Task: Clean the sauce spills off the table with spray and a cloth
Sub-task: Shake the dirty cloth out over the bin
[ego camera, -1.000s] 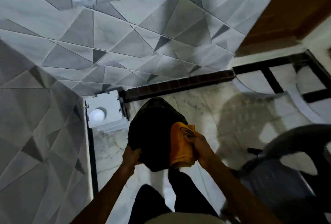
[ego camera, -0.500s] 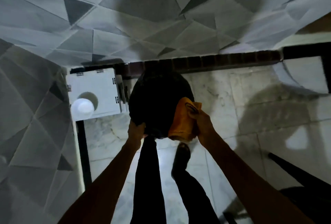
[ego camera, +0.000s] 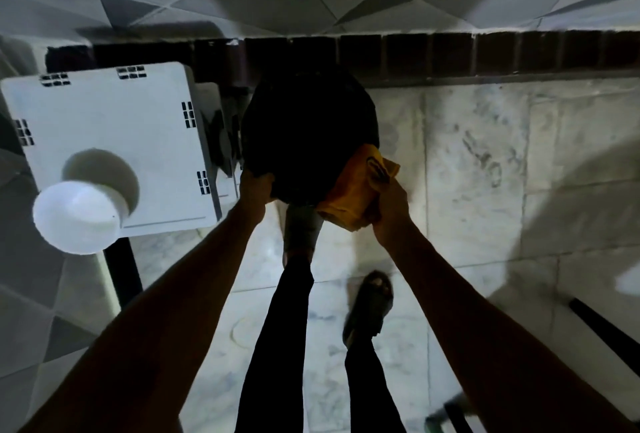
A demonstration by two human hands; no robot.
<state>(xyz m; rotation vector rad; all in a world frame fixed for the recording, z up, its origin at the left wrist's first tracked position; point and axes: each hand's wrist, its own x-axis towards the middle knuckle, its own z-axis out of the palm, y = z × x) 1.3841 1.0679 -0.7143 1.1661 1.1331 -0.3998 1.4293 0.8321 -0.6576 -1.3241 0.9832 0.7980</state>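
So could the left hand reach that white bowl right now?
Probably not at once: the left hand is gripping the round black object. The white bowl sits unobstructed nearby on the white stool.

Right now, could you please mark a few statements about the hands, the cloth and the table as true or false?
1. The right hand grips the yellow cloth. True.
2. The left hand holds a spray bottle. False: it grips the edge of the round black table.
3. A white bowl rests on the white stool. True.
4. The cloth lies on the floor. False: it is pressed against the black table's edge.
5. The floor is carpeted. False: pale marble.
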